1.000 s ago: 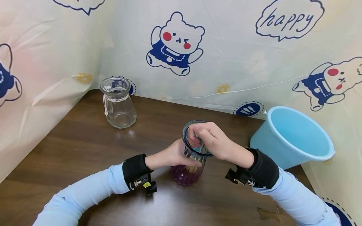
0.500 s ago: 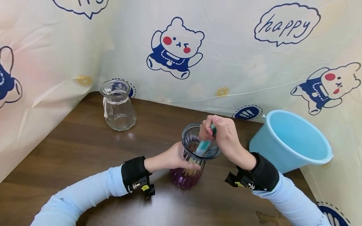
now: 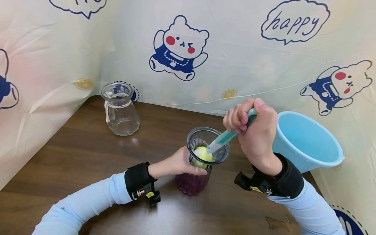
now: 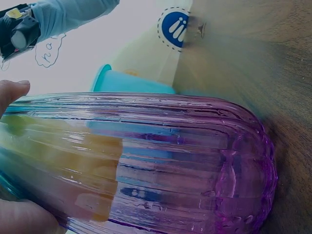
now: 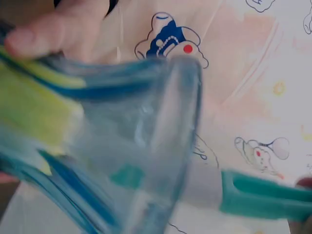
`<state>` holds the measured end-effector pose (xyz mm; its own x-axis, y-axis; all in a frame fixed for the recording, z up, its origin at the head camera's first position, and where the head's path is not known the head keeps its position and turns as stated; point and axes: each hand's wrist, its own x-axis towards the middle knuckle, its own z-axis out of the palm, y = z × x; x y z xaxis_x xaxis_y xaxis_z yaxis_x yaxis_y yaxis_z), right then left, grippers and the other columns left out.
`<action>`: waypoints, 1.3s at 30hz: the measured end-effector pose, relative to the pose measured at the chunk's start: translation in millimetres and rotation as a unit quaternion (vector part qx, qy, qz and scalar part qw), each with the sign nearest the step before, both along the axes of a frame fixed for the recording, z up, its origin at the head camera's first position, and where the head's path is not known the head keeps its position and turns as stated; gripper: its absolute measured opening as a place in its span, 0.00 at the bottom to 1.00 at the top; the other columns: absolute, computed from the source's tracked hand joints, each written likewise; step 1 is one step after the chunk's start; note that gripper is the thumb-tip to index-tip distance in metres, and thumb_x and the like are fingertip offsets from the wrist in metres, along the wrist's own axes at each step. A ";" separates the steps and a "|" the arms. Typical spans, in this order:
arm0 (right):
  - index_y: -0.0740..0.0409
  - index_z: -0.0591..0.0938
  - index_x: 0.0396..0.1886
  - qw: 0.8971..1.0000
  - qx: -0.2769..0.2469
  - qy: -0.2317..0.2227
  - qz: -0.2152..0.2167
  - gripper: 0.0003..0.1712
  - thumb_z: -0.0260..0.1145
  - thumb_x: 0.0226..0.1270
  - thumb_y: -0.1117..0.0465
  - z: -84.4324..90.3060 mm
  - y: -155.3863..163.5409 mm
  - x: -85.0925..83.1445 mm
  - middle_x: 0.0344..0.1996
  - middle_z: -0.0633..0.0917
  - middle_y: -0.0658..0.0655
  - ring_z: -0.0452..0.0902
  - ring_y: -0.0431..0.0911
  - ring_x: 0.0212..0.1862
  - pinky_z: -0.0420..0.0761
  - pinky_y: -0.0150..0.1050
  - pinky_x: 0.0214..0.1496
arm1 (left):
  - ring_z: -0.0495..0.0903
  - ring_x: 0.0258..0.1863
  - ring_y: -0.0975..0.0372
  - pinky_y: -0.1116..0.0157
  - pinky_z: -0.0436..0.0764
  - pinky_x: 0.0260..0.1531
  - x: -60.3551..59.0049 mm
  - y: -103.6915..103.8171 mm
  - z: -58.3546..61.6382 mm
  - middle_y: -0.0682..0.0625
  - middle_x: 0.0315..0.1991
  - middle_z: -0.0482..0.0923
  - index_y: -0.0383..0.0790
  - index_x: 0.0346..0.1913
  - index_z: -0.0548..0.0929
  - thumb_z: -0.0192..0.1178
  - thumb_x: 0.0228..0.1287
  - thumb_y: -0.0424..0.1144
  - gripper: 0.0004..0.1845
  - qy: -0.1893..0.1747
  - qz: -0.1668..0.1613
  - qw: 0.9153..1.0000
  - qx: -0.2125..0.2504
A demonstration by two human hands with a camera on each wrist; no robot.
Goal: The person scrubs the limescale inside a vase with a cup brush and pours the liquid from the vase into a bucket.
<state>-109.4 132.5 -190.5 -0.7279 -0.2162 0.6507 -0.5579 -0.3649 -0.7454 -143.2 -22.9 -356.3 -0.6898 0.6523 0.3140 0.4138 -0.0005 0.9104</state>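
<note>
The purple glass vase [image 3: 197, 163] stands on the brown table [image 3: 88, 147], just beside the blue bucket [image 3: 308, 143]. The left hand [image 3: 179, 161] wraps around its side. The right hand [image 3: 254, 132] grips a teal brush [image 3: 227, 137], its yellow sponge tip [image 3: 201, 153] at the vase's mouth.

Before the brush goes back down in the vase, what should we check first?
1. Left hand holds the purple vase steady: ok, fingers wrap its side.
2. Vase stands upright on the table: ok.
3. Right hand has a firm grip on the teal brush handle: ok, fingers curl round it.
4. Yellow sponge head sits inside the vase rim: ok, it shows just below the mouth.
5. Blue bucket is clear of the right elbow: cannot tell, it sits close beside the wrist.
6. Clear glass jar is out of the way: ok, it stands apart at the back.
</note>
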 end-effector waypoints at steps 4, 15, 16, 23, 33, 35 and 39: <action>0.56 0.61 0.09 0.997 -0.066 -0.027 -0.028 0.23 0.28 0.63 0.65 -8.4 -1.6 -1.7 0.07 0.56 0.50 0.50 0.42 0.12 0.51 0.38 0.17 | 0.73 0.39 0.63 0.68 0.74 0.43 -0.7 -1.1 -0.9 0.46 0.42 0.74 0.34 0.55 0.65 0.71 0.41 0.34 0.36 0.003 0.003 1.000 -0.002; 0.56 0.56 0.09 0.989 -0.133 -0.063 -0.033 0.21 0.28 0.62 0.65 -21.2 -2.0 -6.8 0.07 0.53 0.50 0.47 0.41 0.11 0.48 0.35 0.15 | 0.71 0.41 0.62 0.68 0.73 0.44 -1.6 -1.0 0.0 0.46 0.44 0.74 0.34 0.54 0.66 0.72 0.40 0.35 0.36 0.008 0.008 1.000 -0.016; 0.56 0.56 0.09 0.988 -0.135 -0.069 -0.031 0.21 0.28 0.62 0.65 -21.0 -2.1 -7.0 0.08 0.53 0.50 0.47 0.41 0.11 0.48 0.35 0.15 | 0.71 0.41 0.62 0.68 0.73 0.44 -1.7 -0.9 0.4 0.46 0.44 0.73 0.34 0.54 0.65 0.72 0.40 0.34 0.36 0.009 0.007 1.000 -0.016; 0.55 0.55 0.09 0.989 -0.125 -0.070 -0.019 0.21 0.27 0.62 0.65 -29.4 -5.3 -12.7 0.08 0.52 0.49 0.45 0.41 0.10 0.47 0.35 0.14 | 0.71 0.43 0.61 0.67 0.72 0.47 -2.5 0.4 -0.7 0.46 0.45 0.74 0.33 0.55 0.65 0.72 0.40 0.34 0.37 0.022 0.011 1.000 -0.020; 0.55 0.57 0.12 0.995 -0.012 -0.092 0.044 0.21 0.26 0.64 0.67 -47.8 -13.9 -20.6 0.09 0.55 0.50 0.49 0.44 0.14 0.52 0.37 0.21 | 0.71 0.44 0.61 0.66 0.73 0.47 -3.1 -1.1 -2.1 0.45 0.46 0.73 0.33 0.58 0.62 0.70 0.42 0.33 0.38 0.018 -0.002 1.000 -0.020; 0.56 0.57 0.13 0.994 0.024 -0.089 0.060 0.21 0.26 0.64 0.67 -48.1 -15.7 -21.7 0.11 0.55 0.51 0.50 0.45 0.16 0.54 0.37 0.24 | 0.71 0.43 0.62 0.67 0.74 0.45 -1.9 -2.0 -1.1 0.45 0.44 0.73 0.32 0.56 0.63 0.70 0.42 0.34 0.37 0.012 0.000 1.000 -0.025; 0.57 0.56 0.14 0.986 0.079 -0.110 0.095 0.18 0.27 0.63 0.68 -48.4 -19.1 -23.5 0.13 0.56 0.53 0.53 0.46 0.19 0.56 0.36 0.29 | 0.71 0.40 0.63 0.69 0.73 0.42 0.1 -4.1 1.1 0.46 0.43 0.72 0.32 0.53 0.65 0.70 0.43 0.36 0.34 0.004 0.011 0.999 -0.045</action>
